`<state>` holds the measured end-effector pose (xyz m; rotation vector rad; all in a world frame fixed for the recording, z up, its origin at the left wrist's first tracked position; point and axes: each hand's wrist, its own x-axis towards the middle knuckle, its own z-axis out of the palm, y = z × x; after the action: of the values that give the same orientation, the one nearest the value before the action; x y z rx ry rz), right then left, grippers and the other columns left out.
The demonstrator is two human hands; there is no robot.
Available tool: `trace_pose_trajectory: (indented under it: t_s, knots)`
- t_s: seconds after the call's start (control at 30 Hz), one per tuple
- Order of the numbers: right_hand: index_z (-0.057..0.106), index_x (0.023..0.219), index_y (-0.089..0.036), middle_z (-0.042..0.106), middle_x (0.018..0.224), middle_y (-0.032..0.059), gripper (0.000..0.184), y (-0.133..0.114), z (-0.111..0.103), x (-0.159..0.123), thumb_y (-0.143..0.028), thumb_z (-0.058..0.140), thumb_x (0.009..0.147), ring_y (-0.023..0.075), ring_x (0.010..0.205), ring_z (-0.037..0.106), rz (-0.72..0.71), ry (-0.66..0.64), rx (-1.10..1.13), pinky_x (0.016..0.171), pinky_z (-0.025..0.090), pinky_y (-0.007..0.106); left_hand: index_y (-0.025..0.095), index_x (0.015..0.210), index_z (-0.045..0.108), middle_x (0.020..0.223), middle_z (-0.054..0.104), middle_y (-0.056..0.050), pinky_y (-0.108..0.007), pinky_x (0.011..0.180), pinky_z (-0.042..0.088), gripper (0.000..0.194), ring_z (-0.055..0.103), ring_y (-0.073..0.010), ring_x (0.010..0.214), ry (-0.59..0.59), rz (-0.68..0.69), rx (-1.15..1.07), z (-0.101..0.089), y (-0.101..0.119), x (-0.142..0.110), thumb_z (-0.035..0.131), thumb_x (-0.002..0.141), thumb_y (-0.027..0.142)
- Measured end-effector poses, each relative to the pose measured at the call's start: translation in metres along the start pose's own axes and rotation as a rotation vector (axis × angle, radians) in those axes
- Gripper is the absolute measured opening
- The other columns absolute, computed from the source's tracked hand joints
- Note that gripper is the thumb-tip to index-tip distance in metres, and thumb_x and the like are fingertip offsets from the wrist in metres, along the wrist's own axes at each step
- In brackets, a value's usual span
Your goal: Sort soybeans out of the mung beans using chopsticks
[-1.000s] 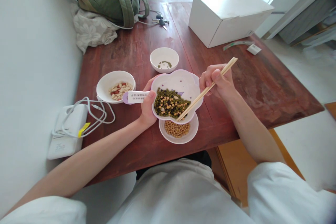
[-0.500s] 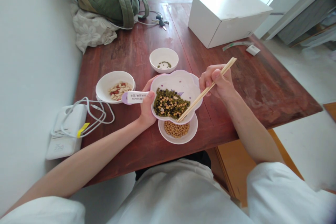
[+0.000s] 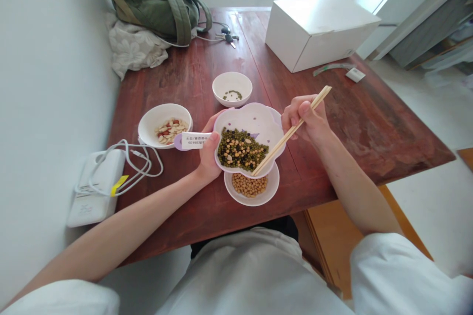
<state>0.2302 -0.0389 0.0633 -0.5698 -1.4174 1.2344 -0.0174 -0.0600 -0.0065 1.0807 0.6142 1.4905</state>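
A white flower-shaped dish (image 3: 251, 120) with a lilac rim sits at the centre of the view, holding a heap of mixed beans (image 3: 242, 150): mostly small green mung beans, with black beans and pale yellow soybeans among them. The upper part of the dish is bare. Its lower edge overlaps a shallow white bowl (image 3: 271, 189) of soybeans (image 3: 248, 185), though I can't tell whether the two touch. A small white bowl (image 3: 232, 81) beyond the dish holds a few mung beans (image 3: 231, 95). To the left, a white bowl (image 3: 158, 113) holds pale split nuts and a few red beans (image 3: 168, 130).

The left hand (image 3: 209, 155) curls around the dish's left side, thumb on top, beside a lilac-edged paper label (image 3: 195, 141). The right hand (image 3: 306, 118) closes on a pair of wooden chopsticks (image 3: 291, 130), which slant down with their tips at the lower right of the heap; whether they pinch a bean is too small to tell.

All of this stands on a dark red wooden table (image 3: 369, 118), with a white cardboard box (image 3: 318, 34) at its far end.
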Motion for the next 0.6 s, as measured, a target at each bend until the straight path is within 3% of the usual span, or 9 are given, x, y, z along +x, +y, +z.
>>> trace_pose_trajectory:
  t_s: [0.23,0.4,0.6]
  knots:
    - [0.06,0.061,-0.021,0.068,0.051,0.0028,0.062,-0.001,-0.005,0.001,-0.066,0.075,0.101,0.0102,0.029,0.048,-0.048,-0.003,0.028,0.027,0.029,0.022,0.025,0.125,0.079,0.12,0.085,-0.009,-0.05,0.119,0.058,0.051,0.074,-0.0374,0.136,0.005,-0.005,-0.003,0.001,0.002,-0.001,0.07,0.096,0.066]
    - [0.057,0.06,-0.024,0.059,0.049,-0.0001,0.066,-0.007,-0.012,0.001,-0.077,0.081,0.09,0.0111,0.033,0.046,-0.004,0.078,0.01,0.03,0.027,0.025,0.026,0.127,0.079,0.122,0.085,-0.01,-0.05,0.115,0.06,0.054,0.075,-0.039,0.134,0.027,-0.008,0.006,0.003,0.003,0.0,0.072,0.094,0.068]
    - [0.063,0.06,-0.023,0.061,0.049,0.0007,0.061,-0.005,-0.007,0.0,-0.07,0.081,0.094,0.0119,0.034,0.048,0.0,0.012,-0.039,0.032,0.029,0.026,0.025,0.126,0.078,0.126,0.084,-0.01,-0.049,0.114,0.061,0.052,0.074,-0.0384,0.137,0.003,0.002,-0.028,0.005,0.004,0.0,0.072,0.095,0.066]
